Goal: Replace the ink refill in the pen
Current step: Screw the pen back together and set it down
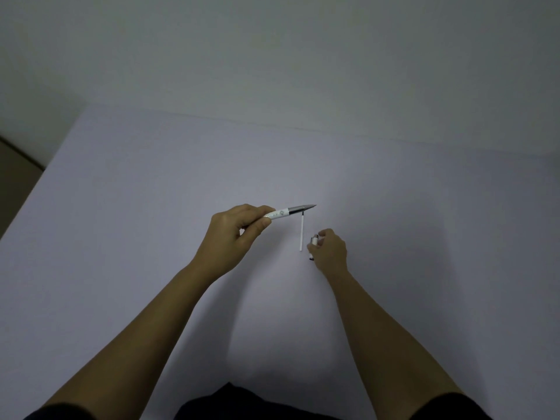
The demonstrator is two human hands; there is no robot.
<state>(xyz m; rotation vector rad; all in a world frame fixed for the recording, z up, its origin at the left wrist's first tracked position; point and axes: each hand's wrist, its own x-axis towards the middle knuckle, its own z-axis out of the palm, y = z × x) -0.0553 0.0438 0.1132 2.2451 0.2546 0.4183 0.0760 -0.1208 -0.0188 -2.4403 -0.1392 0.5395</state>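
My left hand [235, 234] holds a white pen [285, 212] by its barrel, a little above the table, with the grey pointed tip aimed right. A thin white ink refill [301, 234] lies on the table just below the pen's tip, running toward me, its dark end near the tip. My right hand [330, 248] sits right of the refill with its fingers closed around a small white pen cap [314, 240]; a dark bit shows at the bottom of the hand.
The pale table [151, 237] fills the view. Its left edge runs diagonally at the far left, with a dark floor strip [15, 177] beyond. A plain wall rises behind the table's far edge. Dark clothing shows at the bottom centre.
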